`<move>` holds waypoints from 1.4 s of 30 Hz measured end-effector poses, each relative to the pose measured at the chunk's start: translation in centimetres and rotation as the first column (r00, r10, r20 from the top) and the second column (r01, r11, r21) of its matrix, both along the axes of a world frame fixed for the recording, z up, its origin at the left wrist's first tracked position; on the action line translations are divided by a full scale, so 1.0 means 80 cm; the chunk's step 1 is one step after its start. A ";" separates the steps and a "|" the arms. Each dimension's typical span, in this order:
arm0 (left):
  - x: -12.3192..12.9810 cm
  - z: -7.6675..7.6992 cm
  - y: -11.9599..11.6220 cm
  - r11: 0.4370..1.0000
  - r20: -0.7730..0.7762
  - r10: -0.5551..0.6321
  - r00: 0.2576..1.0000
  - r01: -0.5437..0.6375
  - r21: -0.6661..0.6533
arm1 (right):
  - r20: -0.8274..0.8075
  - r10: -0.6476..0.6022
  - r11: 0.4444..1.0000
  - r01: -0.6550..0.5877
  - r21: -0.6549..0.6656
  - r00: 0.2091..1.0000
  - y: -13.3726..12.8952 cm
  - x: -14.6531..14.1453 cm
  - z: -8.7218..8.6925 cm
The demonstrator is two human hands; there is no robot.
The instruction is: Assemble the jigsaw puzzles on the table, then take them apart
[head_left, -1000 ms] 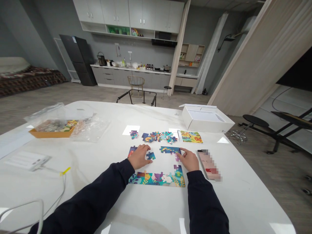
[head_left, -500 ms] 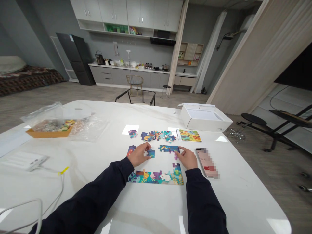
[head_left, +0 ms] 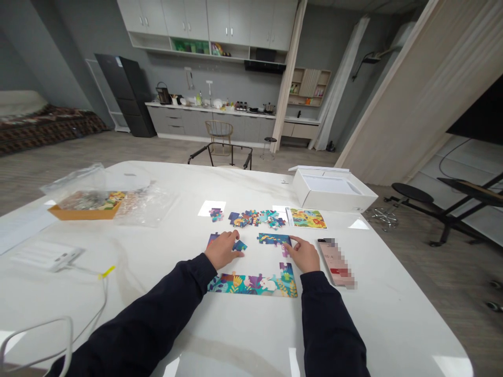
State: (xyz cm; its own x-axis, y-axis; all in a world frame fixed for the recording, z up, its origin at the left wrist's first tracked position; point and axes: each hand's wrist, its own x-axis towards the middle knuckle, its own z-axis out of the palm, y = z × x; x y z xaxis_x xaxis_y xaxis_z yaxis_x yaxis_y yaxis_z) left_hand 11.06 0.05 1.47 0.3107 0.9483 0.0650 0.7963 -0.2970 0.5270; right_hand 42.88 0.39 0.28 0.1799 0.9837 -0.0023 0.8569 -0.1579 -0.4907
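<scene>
Blue jigsaw piece [head_left: 239, 245] — loose, between assembled top strip [head_left: 274, 239] and jungle-print bottom border [head_left: 251, 285].

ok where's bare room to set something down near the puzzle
Bare white table lies between the orange tray and the left hand, and inside the puzzle frame beside the right hand. Crowded: loose pieces by the picture card.
</scene>
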 end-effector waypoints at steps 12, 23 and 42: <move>-0.031 -0.011 0.016 0.979 0.130 -0.168 0.977 0.181 -0.095 | -0.010 0.000 1.000 0.000 -0.003 1.000 -0.002 -0.002 0.006; -0.022 0.000 0.016 0.972 0.139 -0.202 0.969 0.216 -0.093 | 0.004 0.000 1.000 0.000 0.000 1.000 -0.001 -0.001 0.003; 0.033 -0.020 0.055 0.964 0.077 -0.249 0.965 0.240 0.111 | 0.012 -0.001 1.000 0.001 -0.009 1.000 -0.001 -0.001 0.002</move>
State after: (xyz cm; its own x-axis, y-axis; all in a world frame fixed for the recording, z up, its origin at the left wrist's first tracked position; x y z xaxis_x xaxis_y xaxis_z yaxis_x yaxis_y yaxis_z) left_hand 13.72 4.44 -0.13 0.5210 0.8314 0.1932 0.6436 -0.5313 0.5510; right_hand 42.79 0.33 0.42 0.1812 0.9834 -0.0091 0.8626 -0.1633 -0.4788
